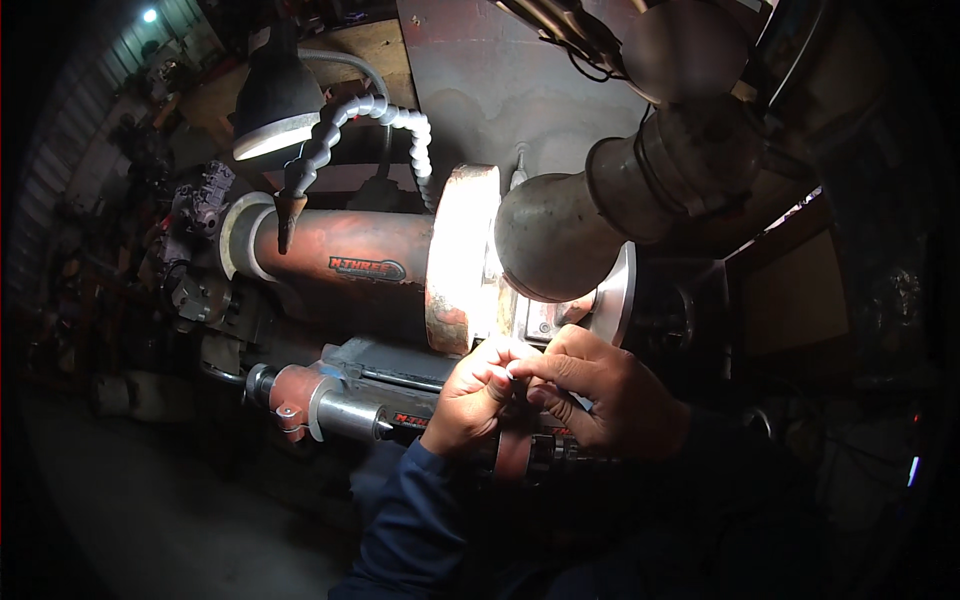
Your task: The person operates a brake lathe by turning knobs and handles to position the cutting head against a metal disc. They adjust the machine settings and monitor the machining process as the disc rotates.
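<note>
My left hand (470, 397) and my right hand (605, 390) meet fingertip to fingertip in front of a red grinding machine (345, 245). Both are closed in a pinch around something small and pale between them; its kind is too small to tell. Just beyond my fingers stands a large round wheel guard (462, 262), red and worn, its right side brightly lit. Beside it a metal block with a bolt (545, 326) shows under the lamp. Below my hands runs a red clamp-like band (513, 455) on a dark bar.
A dark lamp head (560, 235) hangs close above my right hand. Segmented coolant hose (330, 135) arches over the machine's body, near a second lamp (275, 110). A silver cylinder with a pointed tip (350, 412) sits at the front left. Cardboard (790, 290) leans at the right.
</note>
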`<state>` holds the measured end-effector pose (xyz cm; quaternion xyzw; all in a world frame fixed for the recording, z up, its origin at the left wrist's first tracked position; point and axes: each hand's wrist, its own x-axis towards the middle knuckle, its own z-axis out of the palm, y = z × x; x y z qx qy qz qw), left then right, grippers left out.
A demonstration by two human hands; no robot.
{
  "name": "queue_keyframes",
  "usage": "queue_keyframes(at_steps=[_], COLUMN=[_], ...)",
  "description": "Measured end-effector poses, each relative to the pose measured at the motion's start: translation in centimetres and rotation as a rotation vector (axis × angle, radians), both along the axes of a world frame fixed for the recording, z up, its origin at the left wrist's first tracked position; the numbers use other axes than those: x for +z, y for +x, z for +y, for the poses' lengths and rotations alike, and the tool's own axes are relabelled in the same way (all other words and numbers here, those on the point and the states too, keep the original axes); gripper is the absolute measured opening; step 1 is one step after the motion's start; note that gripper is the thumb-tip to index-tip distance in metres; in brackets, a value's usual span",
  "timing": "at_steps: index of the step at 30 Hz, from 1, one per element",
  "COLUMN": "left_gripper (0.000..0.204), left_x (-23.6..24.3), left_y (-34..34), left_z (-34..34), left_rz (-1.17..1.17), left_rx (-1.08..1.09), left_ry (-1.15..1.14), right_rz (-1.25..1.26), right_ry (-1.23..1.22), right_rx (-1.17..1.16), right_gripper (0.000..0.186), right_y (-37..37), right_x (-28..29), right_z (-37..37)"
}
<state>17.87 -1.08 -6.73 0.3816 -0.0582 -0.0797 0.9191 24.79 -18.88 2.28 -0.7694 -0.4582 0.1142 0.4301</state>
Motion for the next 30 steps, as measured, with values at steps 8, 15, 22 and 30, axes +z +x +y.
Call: queue_keyframes(at_steps=[8,15,22,30], left_gripper=[0.051,0.053,0.054,0.053], left_x=[0.2,-0.6,-1.0,-0.8], left_y=[0.0,0.0,0.0,0.2], left_z=[-0.3,-0.1,0.1,-0.2], left_rz=[0.034,0.017,0.018,0.025], left_rx=[0.086,0.115,0.097,0.122], left_ry=[0.036,0.076,0.069,0.068], right_rz=[0.002,-0.015,-0.024,-0.006], right_ry=[-0.023,-0.027,-0.032,-0.009], right_rx=[-0.103,-0.113,-0.112,-0.127], right_gripper=[0.040,0.036,0.035,0.033], right_y=[-0.3,-0.4,-0.4,-0.3], right_x=[-0.4,-1.0,-1.0,-0.8], right_z=[0.2,0.1,0.1,0.1])
